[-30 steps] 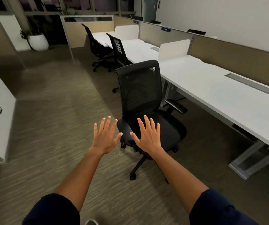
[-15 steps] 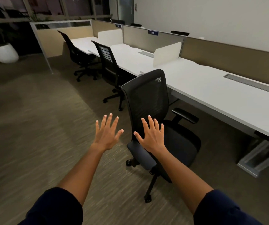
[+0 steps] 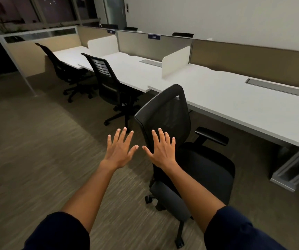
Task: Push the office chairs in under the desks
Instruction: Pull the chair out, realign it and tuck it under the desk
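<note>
A black mesh-backed office chair [image 3: 174, 112] stands out on the carpet, turned sideways to the long white desk [image 3: 235, 101], its seat to the right. Both my hands are stretched out in front of me with fingers spread. My right hand [image 3: 161, 148] hovers in front of the chair's backrest edge; whether it touches is unclear. My left hand [image 3: 120, 148] is in the air just left of the backrest, over the carpet. Further along the desk stand a second black chair [image 3: 107, 82] and a third black chair [image 3: 62, 67], both close to the desk.
White divider panels [image 3: 176, 60] and beige partitions [image 3: 244, 56] run along the desk's far side. A grey metal desk leg [image 3: 289, 170] rests on the floor at the right. Open carpet [image 3: 36, 141] spreads to the left. Dark windows fill the back left.
The view has swung rightward and closer to the nearest chair, which now looms larger and further right. My spread hands have stayed in front of me, nearing the backrest.
</note>
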### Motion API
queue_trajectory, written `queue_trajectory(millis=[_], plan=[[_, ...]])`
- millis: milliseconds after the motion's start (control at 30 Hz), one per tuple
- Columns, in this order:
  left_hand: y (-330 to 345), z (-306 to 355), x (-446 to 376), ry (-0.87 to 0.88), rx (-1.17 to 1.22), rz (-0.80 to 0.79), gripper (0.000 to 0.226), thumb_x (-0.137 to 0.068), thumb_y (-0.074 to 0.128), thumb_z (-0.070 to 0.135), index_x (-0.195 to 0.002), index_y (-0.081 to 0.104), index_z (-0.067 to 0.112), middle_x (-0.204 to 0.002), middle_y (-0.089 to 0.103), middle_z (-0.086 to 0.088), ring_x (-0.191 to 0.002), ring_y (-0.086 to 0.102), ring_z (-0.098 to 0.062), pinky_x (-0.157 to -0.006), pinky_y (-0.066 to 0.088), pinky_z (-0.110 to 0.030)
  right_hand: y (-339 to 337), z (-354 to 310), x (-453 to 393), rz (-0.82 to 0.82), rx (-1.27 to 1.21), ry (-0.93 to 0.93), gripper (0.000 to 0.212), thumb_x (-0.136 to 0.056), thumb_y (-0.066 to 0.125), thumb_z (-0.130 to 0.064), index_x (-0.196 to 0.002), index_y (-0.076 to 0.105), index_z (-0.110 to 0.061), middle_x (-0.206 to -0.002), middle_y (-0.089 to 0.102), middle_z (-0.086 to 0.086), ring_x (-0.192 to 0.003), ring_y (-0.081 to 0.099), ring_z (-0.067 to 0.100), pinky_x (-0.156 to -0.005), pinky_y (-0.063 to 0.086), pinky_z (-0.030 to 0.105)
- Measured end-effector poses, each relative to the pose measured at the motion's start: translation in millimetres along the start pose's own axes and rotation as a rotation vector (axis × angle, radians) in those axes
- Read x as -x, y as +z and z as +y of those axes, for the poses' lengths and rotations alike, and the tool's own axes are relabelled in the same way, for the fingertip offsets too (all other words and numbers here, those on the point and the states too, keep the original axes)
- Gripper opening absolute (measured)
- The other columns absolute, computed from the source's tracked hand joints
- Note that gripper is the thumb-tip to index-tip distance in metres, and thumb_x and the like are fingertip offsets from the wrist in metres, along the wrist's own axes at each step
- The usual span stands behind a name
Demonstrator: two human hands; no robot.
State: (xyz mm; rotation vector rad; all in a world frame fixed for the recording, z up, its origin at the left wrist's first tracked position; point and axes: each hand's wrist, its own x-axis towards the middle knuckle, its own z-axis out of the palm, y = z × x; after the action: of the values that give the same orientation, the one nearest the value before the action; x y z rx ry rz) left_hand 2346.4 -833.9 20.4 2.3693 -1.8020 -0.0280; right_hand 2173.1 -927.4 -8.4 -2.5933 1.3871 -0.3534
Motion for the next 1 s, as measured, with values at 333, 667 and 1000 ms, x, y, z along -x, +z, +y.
queue_trajectory(millis=[333,667,1000], plan=[[-12.1,-25.3,-124.7,0.123,0.054,0.023,0.069,-0.102,0.035,0.054,-0.16,0.011,0.024,-0.169,0.005,-0.007,-0.156,-0.002,-0.026,-0.122,0.001,-0.057,19.3,-16.3,-87.2,-0.026,-0.039,0.113,0.088,-0.098,0.048,-0.063,-0.163,0.007,-0.019,-0.17,0.011,0.01,-0.154,0.018,0.033,-0.121,0.018,0.058],[-0.2,-8.8,-242.6,0.329,0.155,-0.124,0.069,-0.102,0.038,0.052,-0.16,0.014,0.023,-0.167,0.016,-0.011,-0.155,0.007,-0.028,-0.124,0.009,-0.056,50.4,-25.5,-129.7,0.003,-0.129,0.358,0.102,-0.09,0.067,-0.049,-0.162,0.002,-0.016,-0.168,0.016,0.012,-0.128,0.055,0.032,-0.101,0.049,0.046],[8.0,24.3,-323.2,0.667,-0.067,-0.233,0.061,-0.102,0.039,0.048,-0.158,0.024,0.03,-0.169,-0.007,-0.003,-0.155,-0.01,-0.027,-0.124,0.004,-0.056,56.2,-19.7,-125.2,-0.007,-0.285,0.397,0.107,-0.089,0.074,-0.031,-0.162,-0.003,-0.025,-0.169,0.01,0.004,-0.127,0.052,0.033,-0.105,0.048,0.046]])
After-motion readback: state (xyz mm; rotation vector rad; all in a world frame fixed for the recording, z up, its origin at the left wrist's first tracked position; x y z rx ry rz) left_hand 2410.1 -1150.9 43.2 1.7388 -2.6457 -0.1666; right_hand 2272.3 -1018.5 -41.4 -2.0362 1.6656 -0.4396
